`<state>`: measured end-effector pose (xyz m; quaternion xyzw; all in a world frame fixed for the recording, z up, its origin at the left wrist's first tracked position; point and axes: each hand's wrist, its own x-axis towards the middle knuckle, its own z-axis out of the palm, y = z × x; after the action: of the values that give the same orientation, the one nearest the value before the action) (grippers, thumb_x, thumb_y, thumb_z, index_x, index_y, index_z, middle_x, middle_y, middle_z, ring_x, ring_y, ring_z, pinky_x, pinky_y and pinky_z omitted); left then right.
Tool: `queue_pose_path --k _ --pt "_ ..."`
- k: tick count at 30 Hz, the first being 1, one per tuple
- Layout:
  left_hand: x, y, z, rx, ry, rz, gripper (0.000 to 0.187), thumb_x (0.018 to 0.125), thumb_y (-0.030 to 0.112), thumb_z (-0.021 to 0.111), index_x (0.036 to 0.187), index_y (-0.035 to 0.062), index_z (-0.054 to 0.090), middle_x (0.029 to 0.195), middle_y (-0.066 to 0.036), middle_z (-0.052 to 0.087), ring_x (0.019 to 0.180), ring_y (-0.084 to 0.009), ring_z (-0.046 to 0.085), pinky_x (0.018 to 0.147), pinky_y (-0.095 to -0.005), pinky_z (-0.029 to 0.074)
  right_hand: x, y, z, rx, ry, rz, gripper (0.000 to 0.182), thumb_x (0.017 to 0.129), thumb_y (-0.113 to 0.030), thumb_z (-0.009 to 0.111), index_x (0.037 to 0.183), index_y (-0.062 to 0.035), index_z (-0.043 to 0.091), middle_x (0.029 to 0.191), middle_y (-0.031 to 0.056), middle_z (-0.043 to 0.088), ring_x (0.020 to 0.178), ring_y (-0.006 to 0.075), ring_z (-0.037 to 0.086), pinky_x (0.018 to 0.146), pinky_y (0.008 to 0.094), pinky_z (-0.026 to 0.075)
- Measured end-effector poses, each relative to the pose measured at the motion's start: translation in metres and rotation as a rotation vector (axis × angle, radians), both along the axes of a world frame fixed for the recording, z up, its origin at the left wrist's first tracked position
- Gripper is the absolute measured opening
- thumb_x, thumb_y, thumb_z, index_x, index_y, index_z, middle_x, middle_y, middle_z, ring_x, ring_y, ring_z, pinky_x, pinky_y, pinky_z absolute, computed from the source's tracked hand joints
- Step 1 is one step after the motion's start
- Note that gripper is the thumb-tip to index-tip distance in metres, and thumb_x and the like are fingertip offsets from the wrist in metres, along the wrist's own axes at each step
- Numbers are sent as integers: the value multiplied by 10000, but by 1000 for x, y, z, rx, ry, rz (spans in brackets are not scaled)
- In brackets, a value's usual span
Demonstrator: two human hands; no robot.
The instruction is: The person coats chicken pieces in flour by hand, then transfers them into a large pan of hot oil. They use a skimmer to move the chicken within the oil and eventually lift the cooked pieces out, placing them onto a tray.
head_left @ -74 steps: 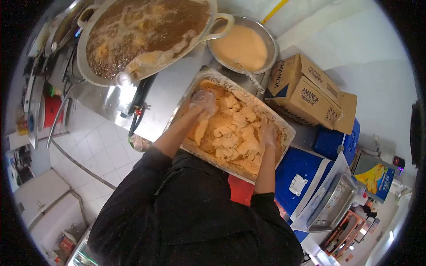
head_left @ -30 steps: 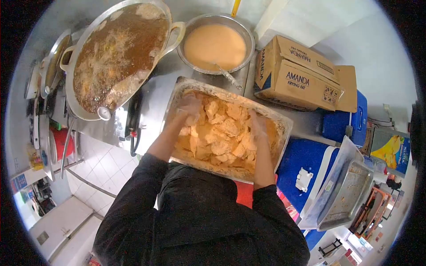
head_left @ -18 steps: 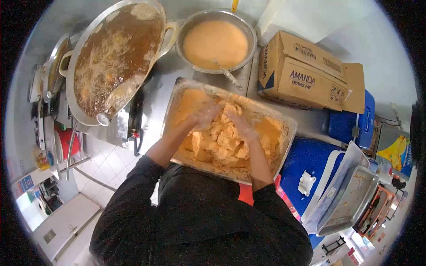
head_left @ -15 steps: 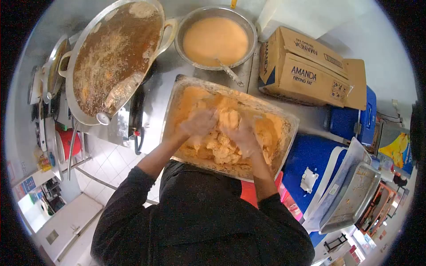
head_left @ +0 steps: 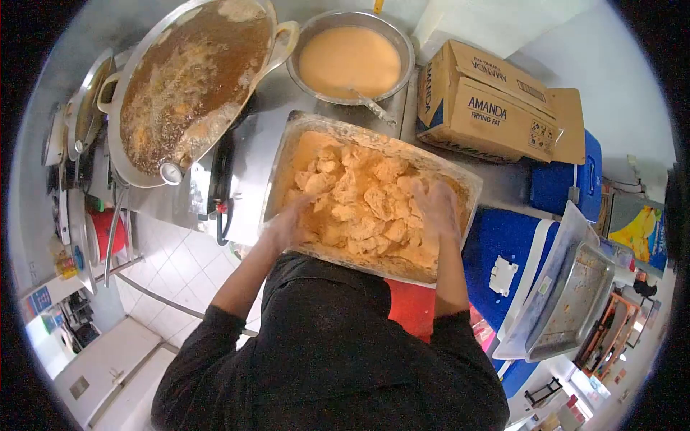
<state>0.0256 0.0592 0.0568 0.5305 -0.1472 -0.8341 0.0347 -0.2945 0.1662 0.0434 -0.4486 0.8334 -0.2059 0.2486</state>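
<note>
A rectangular metal tray point(head_left: 471, 183) holds orange flour and several flour-coated pieces point(head_left: 347, 188), heaped across its middle. My left hand point(head_left: 291, 224) is at the tray's left side, beside the pieces, its fingers over the flour and blurred by motion. At the right side my right hand point(head_left: 437, 205) reaches in over the flour, fingers apart and smeared by movement. Flour coats both hands. Nothing can be seen held in the right hand; whether the left fingers touch a piece is unclear.
Behind the tray stands a metal bowl point(head_left: 293, 61) of orange liquid with a utensil in it. A large pan point(head_left: 115, 147) of bubbling oil is at the left. A cardboard box point(head_left: 489, 108), blue coolers point(head_left: 496, 248) and stacked trays point(head_left: 575, 305) stand right.
Both hands have moved apart from the tray's middle to its two sides. The piece that was between them is no longer held up, and the heap lies more spread out.
</note>
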Motion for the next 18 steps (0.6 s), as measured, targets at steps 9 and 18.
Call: queue_pose_path --k 9,18 --pt "-56 -7 -50 35 -52 -229 743 779 582 507 1337 122 336 1319 -120 409 1156 -261 454 937 -461 386 17 -33 -26 311 -268 27 798 785 -573 509 1299 19 364 1339 239 349 1266 357 301 1045 400 248" --pt "-58 -13 -102 -353 -43 -672 558 877 413 459 1344 124 357 1353 -117 362 1219 -219 376 975 -379 346 65 -30 -9 356 -877 -97 787 748 -434 659 1300 33 347 1318 218 370 1213 286 390 1009 363 305"
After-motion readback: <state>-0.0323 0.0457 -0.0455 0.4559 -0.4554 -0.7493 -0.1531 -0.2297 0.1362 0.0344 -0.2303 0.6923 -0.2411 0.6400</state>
